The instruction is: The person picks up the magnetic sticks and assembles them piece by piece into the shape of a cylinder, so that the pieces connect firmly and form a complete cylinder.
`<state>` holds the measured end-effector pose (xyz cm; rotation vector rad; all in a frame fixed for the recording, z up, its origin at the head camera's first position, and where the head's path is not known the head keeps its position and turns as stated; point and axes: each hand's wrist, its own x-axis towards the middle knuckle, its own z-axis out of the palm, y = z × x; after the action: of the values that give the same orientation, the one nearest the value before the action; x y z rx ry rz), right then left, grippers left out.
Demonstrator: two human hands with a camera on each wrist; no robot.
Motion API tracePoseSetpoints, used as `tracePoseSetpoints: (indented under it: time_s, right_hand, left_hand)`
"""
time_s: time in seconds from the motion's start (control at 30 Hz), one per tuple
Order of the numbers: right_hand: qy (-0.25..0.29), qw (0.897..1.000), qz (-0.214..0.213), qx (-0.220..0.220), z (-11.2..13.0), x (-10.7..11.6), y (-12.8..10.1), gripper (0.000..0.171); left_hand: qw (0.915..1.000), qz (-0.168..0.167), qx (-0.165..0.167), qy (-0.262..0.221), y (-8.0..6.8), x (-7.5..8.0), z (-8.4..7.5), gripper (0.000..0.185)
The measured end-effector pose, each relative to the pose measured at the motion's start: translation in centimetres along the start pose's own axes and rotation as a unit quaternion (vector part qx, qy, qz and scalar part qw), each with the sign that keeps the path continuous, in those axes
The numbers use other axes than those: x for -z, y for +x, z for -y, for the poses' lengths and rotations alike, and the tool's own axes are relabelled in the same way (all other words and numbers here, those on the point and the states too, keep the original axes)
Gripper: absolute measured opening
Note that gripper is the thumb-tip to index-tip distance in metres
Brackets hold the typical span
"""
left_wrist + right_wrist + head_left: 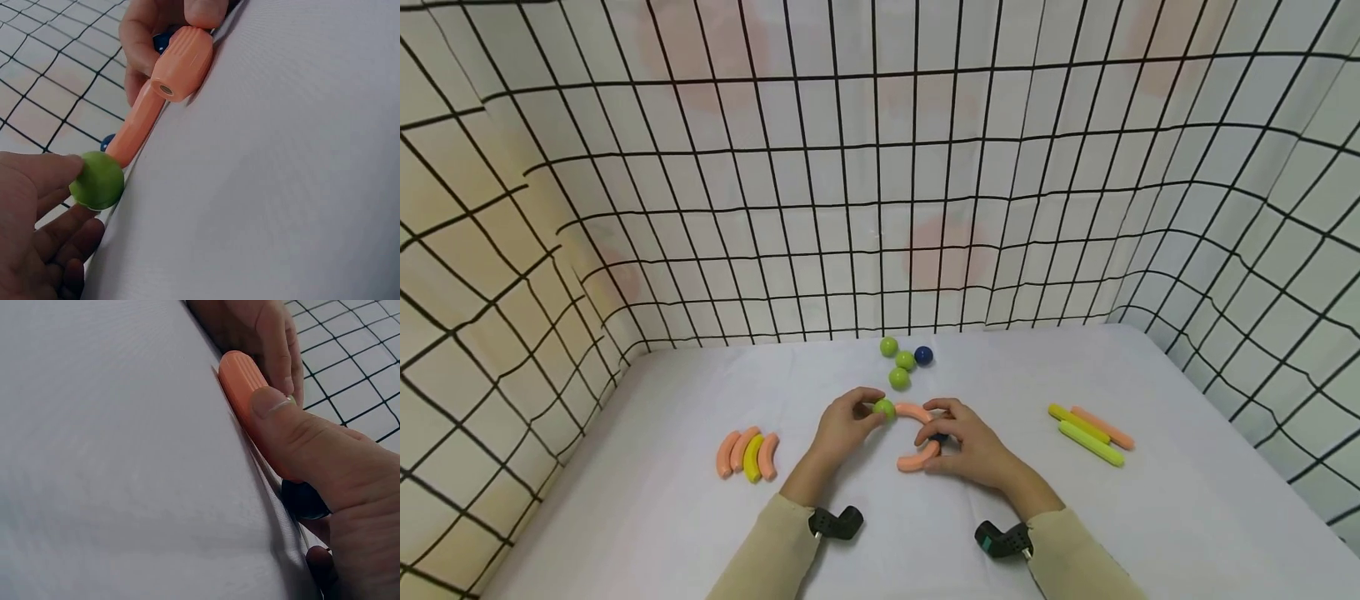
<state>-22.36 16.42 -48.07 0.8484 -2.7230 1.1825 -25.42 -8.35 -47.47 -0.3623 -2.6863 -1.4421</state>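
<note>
Between thumb and fingers, my left hand [842, 427] pinches a green ball [884, 409]. The ball sits right at the end of a curved orange rod [913, 410], seen also in the left wrist view as the farther rod [139, 122]. My right hand [972, 448] grips a second curved orange rod [917, 461], thumb along its near side in the right wrist view. At that rod's far end, a dark blue ball [304, 499] lies under the right hand, mostly covered by the fingers. The two rods and the blue ball form an arc opening leftward.
Loose green balls [899, 378] and a dark blue ball [923, 356] lie beyond the hands. Curved orange and yellow rods [752, 457] are grouped at left. Straight rods [1091, 442] lie at right on the white table [647, 533]. Black wire mesh [880, 204] surrounds the back and sides.
</note>
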Motion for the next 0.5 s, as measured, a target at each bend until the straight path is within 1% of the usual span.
tracePoseSetpoints:
  time_s: [0.17,0.33,0.5]
  right_hand:
    - [-0.006,1.0,0.011,-0.006,-0.2,0.0,-0.2,0.023]
    - [-0.012,1.0,0.011,-0.002,-0.3,-0.3,-0.1,0.021]
    - [-0.007,1.0,0.009,-0.007,-0.2,-0.3,0.0,0.021]
  left_hand:
    - [0.9992,-0.005,0.019,-0.035,0.1,-0.2,-0.1,0.027]
    - [0.9977,-0.018,0.054,-0.036,0.7,-0.4,-0.3,0.026]
    - [0.9961,-0.023,0.073,-0.044,1.8,-0.6,-1.0,0.028]
